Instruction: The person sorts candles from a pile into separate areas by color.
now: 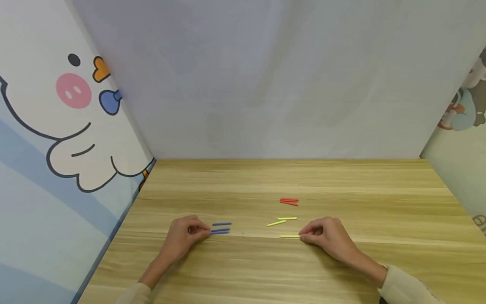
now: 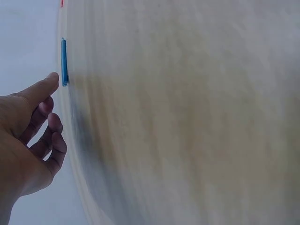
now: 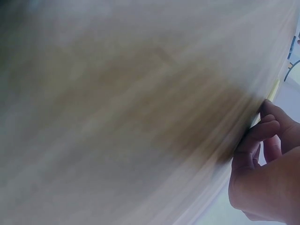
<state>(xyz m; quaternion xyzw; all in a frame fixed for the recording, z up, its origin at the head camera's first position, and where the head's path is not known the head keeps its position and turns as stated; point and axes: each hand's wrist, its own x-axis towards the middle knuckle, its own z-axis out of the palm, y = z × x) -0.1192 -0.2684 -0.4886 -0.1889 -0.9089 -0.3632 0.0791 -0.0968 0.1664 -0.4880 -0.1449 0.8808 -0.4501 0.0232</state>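
In the head view my left hand (image 1: 184,236) has its thumb and fingertips right at the near-left ends of two blue sticks (image 1: 220,232) lying side by side. Just behind them is another blue stick (image 1: 222,224). The left wrist view shows a small gap between the foremost fingertip (image 2: 54,77) and the end of a blue stick (image 2: 64,61). Between thumb and fingers, my right hand (image 1: 328,236) pinches the right end of a yellow stick (image 1: 289,236), low over the table. Two more yellow sticks (image 1: 287,218) lie behind it, one slanted.
Three red sticks (image 1: 289,202) lie close together farther back on the wooden table (image 1: 243,181). A plain pale wall (image 1: 265,84) rises along the table's back edge. A panel with a cartoon bird (image 1: 64,118) stands at the left, and another printed panel (image 1: 463,160) at the right.
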